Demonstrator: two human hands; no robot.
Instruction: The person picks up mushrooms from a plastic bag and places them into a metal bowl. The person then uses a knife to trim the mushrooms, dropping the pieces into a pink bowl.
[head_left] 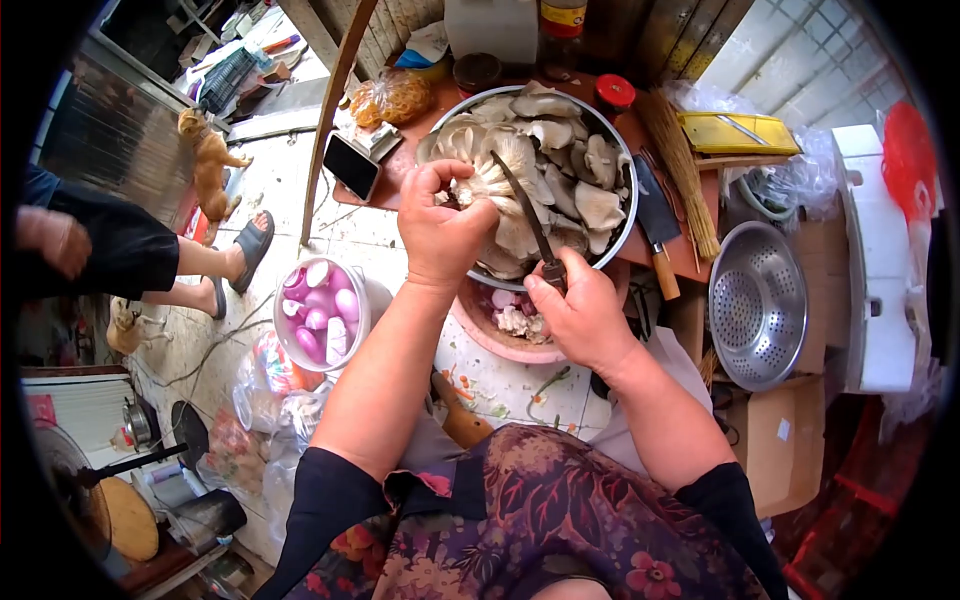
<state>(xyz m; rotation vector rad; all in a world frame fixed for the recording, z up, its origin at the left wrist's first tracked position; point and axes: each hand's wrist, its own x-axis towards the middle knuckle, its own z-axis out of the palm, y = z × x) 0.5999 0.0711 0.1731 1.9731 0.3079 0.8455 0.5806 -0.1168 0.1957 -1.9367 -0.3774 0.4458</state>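
A cluster of grey oyster mushrooms (484, 184), gills facing up, is pinched in the fingers of my left hand (447, 222). My right hand (583, 308) grips the dark handle of a narrow knife (532, 218), whose slightly curved blade lies across the cluster in this view. Beneath both hands is a wide metal basin (631, 215) heaped with more oyster mushrooms (600, 206). Below it, nearer me, a pinkish tub (478, 333) holds pale mushroom trimmings (522, 322) and bits of purple onion, partly hidden by my right hand.
A white bucket (369, 308) of peeled purple onions stands on the floor at left. Right of the basin lie a cleaver (655, 215), a straw brush (686, 180) and a steel colander (757, 305). A phone (351, 167) rests at the table's left edge. Another person's sandalled foot (252, 252) and a cat (207, 175) are farther left.
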